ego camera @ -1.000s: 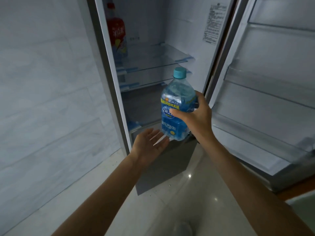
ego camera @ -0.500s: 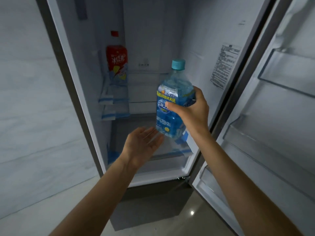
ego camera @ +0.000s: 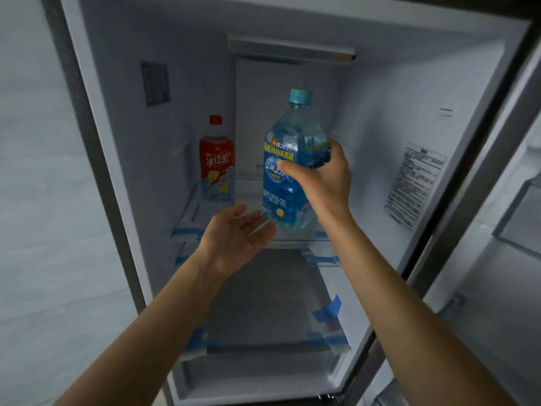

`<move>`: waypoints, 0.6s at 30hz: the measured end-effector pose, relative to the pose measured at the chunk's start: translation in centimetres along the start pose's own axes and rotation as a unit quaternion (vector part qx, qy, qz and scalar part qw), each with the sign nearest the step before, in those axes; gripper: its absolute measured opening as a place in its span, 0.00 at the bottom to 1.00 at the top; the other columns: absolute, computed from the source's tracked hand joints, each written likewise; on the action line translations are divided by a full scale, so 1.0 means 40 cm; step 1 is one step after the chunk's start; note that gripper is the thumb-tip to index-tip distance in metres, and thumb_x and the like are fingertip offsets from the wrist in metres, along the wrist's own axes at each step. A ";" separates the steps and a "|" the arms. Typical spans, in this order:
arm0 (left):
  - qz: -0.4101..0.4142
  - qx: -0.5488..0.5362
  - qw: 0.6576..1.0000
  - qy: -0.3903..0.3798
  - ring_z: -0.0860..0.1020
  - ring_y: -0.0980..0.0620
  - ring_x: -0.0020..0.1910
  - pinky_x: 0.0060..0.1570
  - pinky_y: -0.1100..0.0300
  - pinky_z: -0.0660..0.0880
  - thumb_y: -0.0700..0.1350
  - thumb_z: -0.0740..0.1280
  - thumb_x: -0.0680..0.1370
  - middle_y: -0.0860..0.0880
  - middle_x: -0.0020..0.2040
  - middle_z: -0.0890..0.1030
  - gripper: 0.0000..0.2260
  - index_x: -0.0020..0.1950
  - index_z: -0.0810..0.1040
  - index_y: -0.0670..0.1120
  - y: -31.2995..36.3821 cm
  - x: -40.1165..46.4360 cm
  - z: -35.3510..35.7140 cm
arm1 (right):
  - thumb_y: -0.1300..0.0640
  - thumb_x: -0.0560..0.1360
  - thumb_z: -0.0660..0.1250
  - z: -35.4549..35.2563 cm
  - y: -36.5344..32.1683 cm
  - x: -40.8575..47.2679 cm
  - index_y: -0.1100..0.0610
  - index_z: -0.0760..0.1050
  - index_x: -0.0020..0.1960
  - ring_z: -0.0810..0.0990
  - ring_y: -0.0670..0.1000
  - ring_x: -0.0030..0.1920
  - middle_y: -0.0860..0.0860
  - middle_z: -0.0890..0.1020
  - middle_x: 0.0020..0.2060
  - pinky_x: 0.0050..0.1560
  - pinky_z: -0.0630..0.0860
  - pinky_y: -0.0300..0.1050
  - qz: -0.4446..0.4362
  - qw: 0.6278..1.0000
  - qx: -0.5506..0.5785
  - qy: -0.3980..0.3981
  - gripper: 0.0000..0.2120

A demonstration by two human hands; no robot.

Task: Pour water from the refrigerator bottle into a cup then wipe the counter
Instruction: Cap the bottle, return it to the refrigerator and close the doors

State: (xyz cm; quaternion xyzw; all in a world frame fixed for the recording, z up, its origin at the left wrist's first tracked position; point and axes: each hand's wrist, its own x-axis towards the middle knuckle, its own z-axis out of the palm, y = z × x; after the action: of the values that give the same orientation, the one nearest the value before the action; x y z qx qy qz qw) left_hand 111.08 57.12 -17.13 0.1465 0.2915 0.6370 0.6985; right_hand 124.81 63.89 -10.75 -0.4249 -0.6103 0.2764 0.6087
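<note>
A large clear bottle (ego camera: 288,148) with a blue label and a teal cap stands upright in the air in front of the open refrigerator (ego camera: 380,118). My right hand (ego camera: 322,180) grips it around the label from the right side. Just below and left of the bottle's base, my left hand (ego camera: 237,232) is held palm up with straight fingers, their tips close to the base. No cup and no counter appear in this view.
A red-labelled bottle (ego camera: 217,162) stands at the back left of a glass shelf (ego camera: 190,227). Lower shelves carry blue tape strips (ego camera: 328,312). The open door (ego camera: 512,230) with its bins is at the right. A pale tiled wall (ego camera: 38,200) runs along the left.
The view has tilted upward, so more of the refrigerator's inside shows. The bottle stays in my right hand, and my left hand stays under its base.
</note>
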 end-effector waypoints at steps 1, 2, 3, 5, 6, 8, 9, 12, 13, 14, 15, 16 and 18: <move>-0.001 0.003 1.000 0.000 0.73 0.40 0.64 0.62 0.47 0.71 0.44 0.57 0.80 0.37 0.67 0.72 0.18 0.65 0.69 0.34 0.016 0.019 0.000 | 0.42 0.53 0.77 0.014 0.006 0.015 0.48 0.74 0.53 0.82 0.43 0.45 0.42 0.82 0.44 0.47 0.81 0.51 -0.002 1.000 0.000 -0.002 0.31; -0.001 0.005 1.000 0.000 0.73 0.39 0.64 0.62 0.47 0.72 0.44 0.57 0.80 0.37 0.66 0.73 0.18 0.65 0.69 0.34 0.032 0.037 0.000 | 0.42 0.53 0.77 0.029 0.012 0.029 0.48 0.74 0.53 0.82 0.43 0.44 0.42 0.82 0.44 0.46 0.81 0.51 -0.003 1.000 -0.001 -0.003 0.31; -0.001 0.010 1.000 0.004 0.73 0.39 0.64 0.62 0.47 0.72 0.44 0.58 0.80 0.37 0.66 0.73 0.18 0.66 0.69 0.35 0.049 0.056 -0.001 | 0.42 0.52 0.77 0.045 0.018 0.044 0.48 0.74 0.53 0.82 0.43 0.44 0.42 0.82 0.44 0.46 0.81 0.50 -0.003 1.000 -0.005 -0.001 0.31; -0.003 0.018 1.000 0.010 0.74 0.39 0.62 0.62 0.47 0.71 0.44 0.58 0.80 0.37 0.66 0.72 0.19 0.67 0.68 0.35 0.078 0.094 -0.001 | 0.42 0.53 0.77 0.076 0.029 0.077 0.49 0.74 0.54 0.82 0.44 0.44 0.43 0.82 0.44 0.45 0.81 0.50 -0.003 1.000 -0.016 0.001 0.32; -0.003 0.021 1.000 0.016 0.75 0.39 0.60 0.61 0.48 0.71 0.45 0.57 0.81 0.37 0.66 0.72 0.19 0.68 0.67 0.35 0.090 0.113 0.000 | 0.43 0.54 0.77 0.091 0.034 0.093 0.50 0.74 0.54 0.82 0.44 0.44 0.43 0.82 0.44 0.45 0.81 0.50 -0.003 1.000 -0.019 -0.002 0.31; 0.002 0.025 0.999 0.027 0.74 0.39 0.59 0.59 0.49 0.71 0.46 0.57 0.81 0.37 0.66 0.72 0.20 0.69 0.65 0.36 0.111 0.150 0.002 | 0.45 0.55 0.78 0.119 0.047 0.125 0.51 0.74 0.54 0.82 0.44 0.44 0.43 0.82 0.44 0.46 0.81 0.49 -0.003 1.000 -0.023 -0.007 0.30; 0.005 0.023 0.999 0.030 0.73 0.39 0.61 0.57 0.49 0.71 0.46 0.57 0.81 0.36 0.66 0.71 0.20 0.69 0.65 0.36 0.120 0.168 0.003 | 0.45 0.56 0.79 0.132 0.055 0.142 0.51 0.74 0.54 0.82 0.43 0.44 0.43 0.82 0.45 0.45 0.81 0.49 -0.002 1.000 -0.026 -0.010 0.30; 0.009 -0.004 0.999 0.042 0.71 0.38 0.64 0.54 0.49 0.72 0.46 0.58 0.81 0.36 0.68 0.69 0.20 0.70 0.65 0.37 0.135 0.222 0.006 | 0.46 0.56 0.79 0.171 0.082 0.192 0.51 0.73 0.54 0.82 0.45 0.44 0.44 0.82 0.45 0.45 0.82 0.50 0.004 0.999 -0.034 -0.022 0.31; 0.009 -0.018 0.999 0.047 0.71 0.38 0.64 0.53 0.49 0.72 0.46 0.58 0.81 0.36 0.68 0.68 0.20 0.70 0.65 0.37 0.137 0.239 0.007 | 0.46 0.55 0.79 0.183 0.092 0.208 0.52 0.73 0.55 0.82 0.45 0.44 0.44 0.82 0.46 0.45 0.82 0.50 0.007 0.999 -0.039 -0.025 0.31; 0.009 -0.032 0.998 0.055 0.71 0.38 0.65 0.53 0.49 0.73 0.46 0.58 0.81 0.36 0.69 0.68 0.20 0.70 0.65 0.37 0.138 0.258 0.005 | 0.46 0.55 0.79 0.194 0.103 0.222 0.52 0.73 0.55 0.82 0.46 0.44 0.45 0.82 0.46 0.45 0.82 0.50 0.010 0.998 -0.048 -0.027 0.31; 0.010 -0.047 0.997 0.064 0.71 0.38 0.65 0.54 0.49 0.73 0.45 0.58 0.81 0.36 0.69 0.67 0.19 0.69 0.66 0.37 0.137 0.276 0.004 | 0.46 0.56 0.80 0.202 0.115 0.234 0.52 0.73 0.55 0.82 0.46 0.44 0.45 0.82 0.46 0.45 0.81 0.50 0.013 0.998 -0.057 -0.027 0.31; 0.009 -0.060 0.996 0.069 0.71 0.38 0.65 0.55 0.48 0.73 0.45 0.58 0.81 0.37 0.69 0.67 0.17 0.67 0.67 0.37 0.137 0.293 0.004 | 0.47 0.57 0.80 0.211 0.128 0.246 0.53 0.73 0.54 0.82 0.47 0.44 0.45 0.82 0.46 0.45 0.81 0.49 0.015 0.998 -0.063 -0.026 0.30; 0.012 -0.074 0.994 0.074 0.70 0.37 0.66 0.60 0.47 0.72 0.44 0.58 0.81 0.38 0.66 0.67 0.11 0.59 0.70 0.39 0.141 0.320 0.003 | 0.49 0.58 0.80 0.227 0.158 0.268 0.54 0.73 0.55 0.81 0.47 0.45 0.46 0.82 0.46 0.45 0.81 0.49 0.021 0.997 -0.063 -0.029 0.29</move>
State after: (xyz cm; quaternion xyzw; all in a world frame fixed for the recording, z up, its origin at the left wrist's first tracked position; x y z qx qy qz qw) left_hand 106.86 70.45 -16.60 0.0507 0.2931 0.6744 0.6758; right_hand 118.19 77.74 -11.66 -0.4671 -0.6346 0.2625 0.5569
